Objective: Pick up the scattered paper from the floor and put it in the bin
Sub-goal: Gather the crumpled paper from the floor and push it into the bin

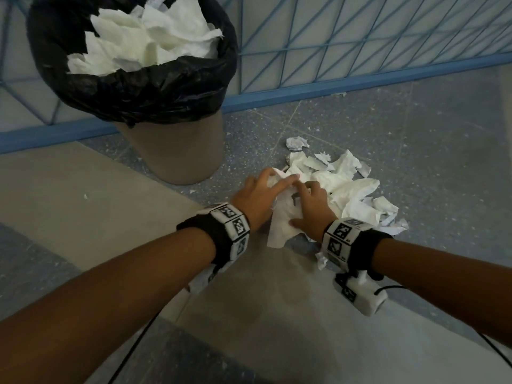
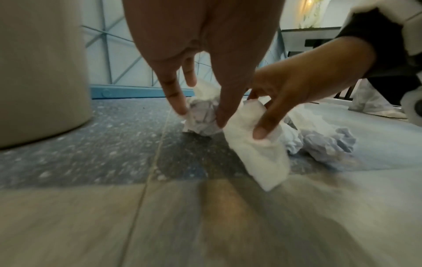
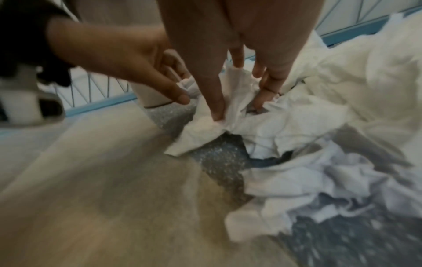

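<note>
A pile of white scattered paper (image 1: 352, 189) lies on the speckled floor right of the bin (image 1: 171, 151). The bin has a black bag and is heaped with white paper (image 1: 149, 37). Both hands work at the pile's near-left edge. My left hand (image 2: 200, 117) pinches a crumpled paper ball (image 2: 203, 127) between thumb and fingers. My right hand (image 2: 258, 115) pinches a white tissue sheet (image 2: 258, 159) whose loose end hangs to the floor. In the right wrist view my right hand (image 3: 237, 110) digs its fingers into the same sheet (image 3: 196, 137).
A blue wire fence (image 1: 360, 45) with a blue base rail runs behind the bin and pile. One small crumpled ball (image 1: 297, 142) lies apart, beyond the pile. A tan floor strip (image 1: 83, 189) runs under my forearms. A cable trails from each wrist camera.
</note>
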